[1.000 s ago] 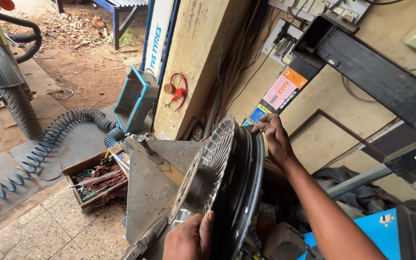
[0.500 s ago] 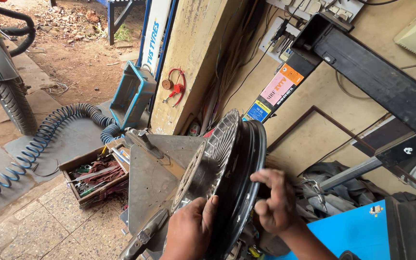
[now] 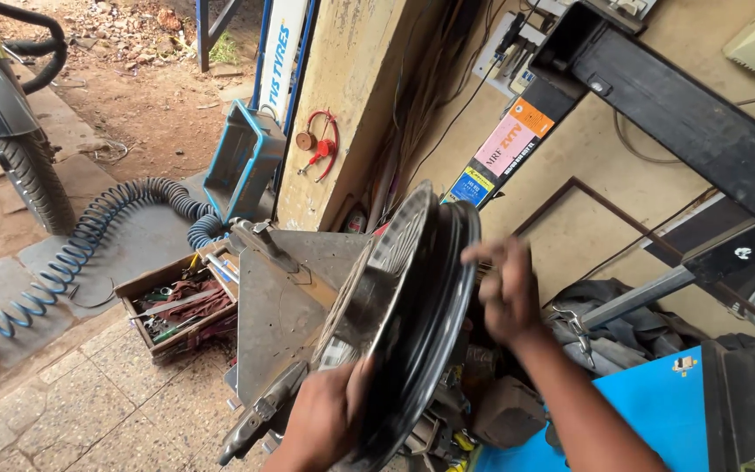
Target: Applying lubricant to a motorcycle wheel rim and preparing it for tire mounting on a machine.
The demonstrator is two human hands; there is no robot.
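A black motorcycle wheel rim [image 3: 434,306] with a shiny perforated brake disc [image 3: 369,280] stands on edge against a grey metal machine [image 3: 277,297]. My left hand [image 3: 325,419] grips the lower edge of the rim and disc. My right hand [image 3: 504,288] is blurred, fingers spread, just right of the rim's upper edge and apparently off it. It holds nothing that I can see.
A box of hand tools [image 3: 176,306] sits on the floor to the left, by a coiled blue air hose [image 3: 63,262]. A motorcycle's rear wheel [image 3: 32,179] stands far left. A blue panel [image 3: 648,411] and a black steel beam [image 3: 683,114] lie right.
My right hand dropped from the rim's top edge to its lower right side, then rose again and came off the rim. My left hand stayed on the lower edge.
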